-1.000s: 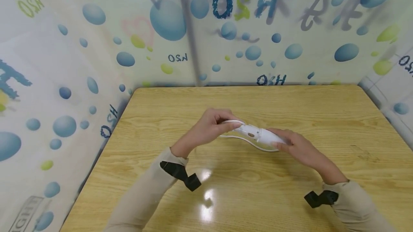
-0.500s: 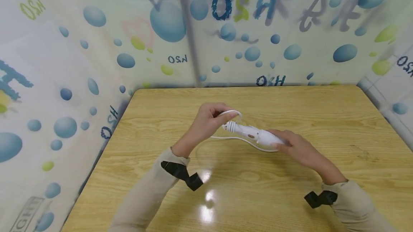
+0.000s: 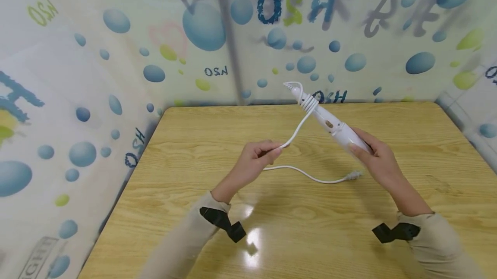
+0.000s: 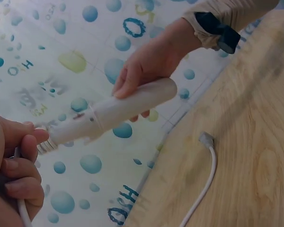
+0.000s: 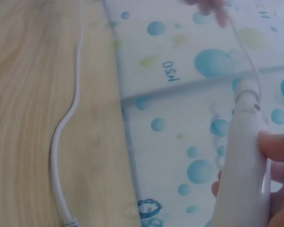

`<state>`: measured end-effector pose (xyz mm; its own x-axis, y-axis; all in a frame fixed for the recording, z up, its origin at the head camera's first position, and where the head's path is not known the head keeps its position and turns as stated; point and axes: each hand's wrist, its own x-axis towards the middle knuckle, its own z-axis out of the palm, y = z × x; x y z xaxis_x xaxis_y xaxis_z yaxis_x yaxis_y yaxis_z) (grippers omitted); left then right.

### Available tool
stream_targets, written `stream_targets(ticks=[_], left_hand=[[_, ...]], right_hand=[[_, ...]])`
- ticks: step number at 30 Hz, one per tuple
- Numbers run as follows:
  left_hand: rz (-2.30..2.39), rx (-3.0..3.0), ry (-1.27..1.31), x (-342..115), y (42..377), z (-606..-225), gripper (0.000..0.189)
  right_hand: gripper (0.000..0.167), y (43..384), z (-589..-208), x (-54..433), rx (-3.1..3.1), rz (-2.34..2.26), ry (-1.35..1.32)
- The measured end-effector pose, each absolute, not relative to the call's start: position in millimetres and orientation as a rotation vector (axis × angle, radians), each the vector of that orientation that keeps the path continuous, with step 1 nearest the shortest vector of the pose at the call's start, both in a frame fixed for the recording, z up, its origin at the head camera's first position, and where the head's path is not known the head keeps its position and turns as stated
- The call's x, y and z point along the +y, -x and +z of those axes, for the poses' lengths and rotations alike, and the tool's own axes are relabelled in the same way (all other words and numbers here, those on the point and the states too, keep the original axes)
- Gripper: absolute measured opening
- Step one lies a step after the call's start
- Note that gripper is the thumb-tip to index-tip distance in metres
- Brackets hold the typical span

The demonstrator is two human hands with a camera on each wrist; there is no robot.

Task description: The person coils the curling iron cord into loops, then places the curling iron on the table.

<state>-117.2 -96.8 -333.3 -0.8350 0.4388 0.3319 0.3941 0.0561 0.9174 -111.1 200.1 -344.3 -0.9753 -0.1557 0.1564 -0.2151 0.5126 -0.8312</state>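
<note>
A white handheld electric appliance (image 3: 345, 136), long and rounded with a small brown switch, is held tilted above the table; its exact kind is unclear. My right hand (image 3: 382, 164) grips its thick end, thumb on the near side. Several turns of white cord (image 3: 297, 129) wrap the narrow upper end. From there the cord runs down to my left hand (image 3: 256, 160), which pinches it between thumb and fingers. In the left wrist view, the cord also passes through the curled left fingers (image 4: 26, 187). The cord's far part lies on the table, ending in a plug (image 3: 354, 175).
The wooden table (image 3: 310, 227) spreads beneath both hands. Its back edge meets a wall covering (image 3: 248, 54) printed with blue and green drops, which also runs along the left side. Black camera mounts (image 3: 227, 225) sit on both wrists.
My right hand has raised and tilted the appliance so its narrow end points up. My left hand, earlier close to that end, has drawn down from it with the cord. The plug has come into sight.
</note>
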Motion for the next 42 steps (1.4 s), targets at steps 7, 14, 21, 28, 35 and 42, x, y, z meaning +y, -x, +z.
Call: stream_targets(ticks=[7, 14, 21, 28, 35, 42], left_hand=[[1.917, 2.216, -0.8, -97.5, 127.9, -356.4, 0.024], [1.97, 2.012, -0.759, -101.0, 145.2, -367.4, 0.029], [2.097, 1.747, -0.618, -108.7, 147.7, -375.7, 0.034], [2.151, 1.643, -0.619, -115.3, 148.0, -383.0, 0.021], [1.962, 1.812, -0.588, -121.5, 157.9, -387.5, 0.031], [1.81, 1.964, -0.621, -126.2, 175.7, -389.0, 0.031]], right_hand=[[0.044, 105.9, -335.6, 198.0, -2.553, 1.665, -0.451], [0.042, 94.6, -329.2, 196.8, -2.369, 1.934, -0.643], [0.04, 98.0, -328.5, 206.7, -2.39, 2.019, -0.462], [0.039, 106.6, -335.6, 220.9, -2.255, 2.216, -0.33], [0.038, 107.4, -335.0, 229.5, -2.107, 2.366, -0.414], [0.042, 103.5, -330.2, 229.2, -2.118, 2.358, -0.732]])
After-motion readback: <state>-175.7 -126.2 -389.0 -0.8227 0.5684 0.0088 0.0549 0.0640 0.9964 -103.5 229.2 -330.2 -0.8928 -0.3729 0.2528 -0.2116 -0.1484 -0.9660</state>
